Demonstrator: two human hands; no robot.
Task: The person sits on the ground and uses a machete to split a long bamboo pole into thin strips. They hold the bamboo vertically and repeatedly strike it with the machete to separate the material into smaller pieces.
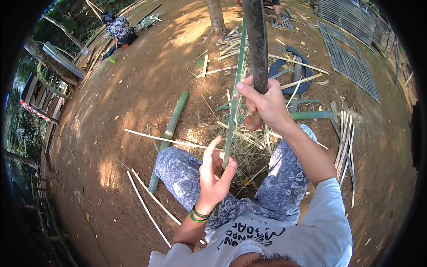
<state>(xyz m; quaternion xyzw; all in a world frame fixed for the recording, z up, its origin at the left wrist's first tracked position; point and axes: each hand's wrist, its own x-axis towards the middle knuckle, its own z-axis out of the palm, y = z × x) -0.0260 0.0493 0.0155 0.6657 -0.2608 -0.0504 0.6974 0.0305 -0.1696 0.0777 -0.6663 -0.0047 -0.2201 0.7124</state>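
Observation:
My right hand is wrapped around the handle of a machete, whose broad dark blade points up and away from me. A reddish handle end shows below the fist. Just left of the blade rises a long, narrow green bamboo strip, nearly parallel to it. Lower down, my left hand holds that strip between thumb and fingers, with the index finger stretched out. The strip's lower end is hidden behind this hand. My right thumb lies close to the strip; whether it touches cannot be made out.
Bamboo shavings heap between my knees. A green bamboo pole lies left, pale strips beside my left leg, more strips at right. Beyond are a dark ring, a tree trunk, slatted bamboo panel and another person's hand.

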